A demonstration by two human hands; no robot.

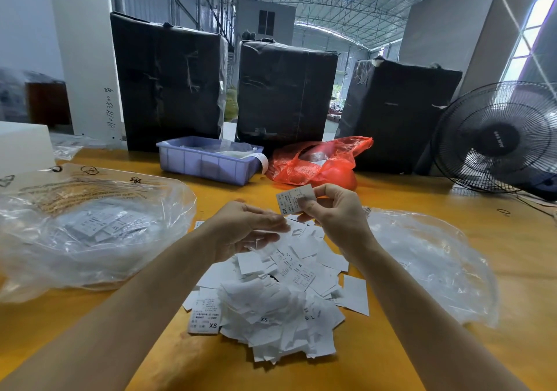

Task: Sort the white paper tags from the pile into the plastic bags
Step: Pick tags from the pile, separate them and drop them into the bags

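A pile of white paper tags [271,297] lies on the yellow table [391,354] in front of me. My right hand [334,213] pinches one tag [291,199] marked XS, lifted above the pile's far edge. My left hand [247,228] hovers over the pile with fingers stretched toward that tag, holding nothing that I can make out. A clear plastic bag [84,234] with printed marks lies at the left and has several tags inside. A second clear plastic bag [431,264] lies at the right.
A purple plastic bin [208,163] and a red plastic bag [319,161] sit at the table's far side. Three black wrapped bales [286,92] stand behind them. A black fan [500,137] stands at the far right. A white box [21,146] is far left.
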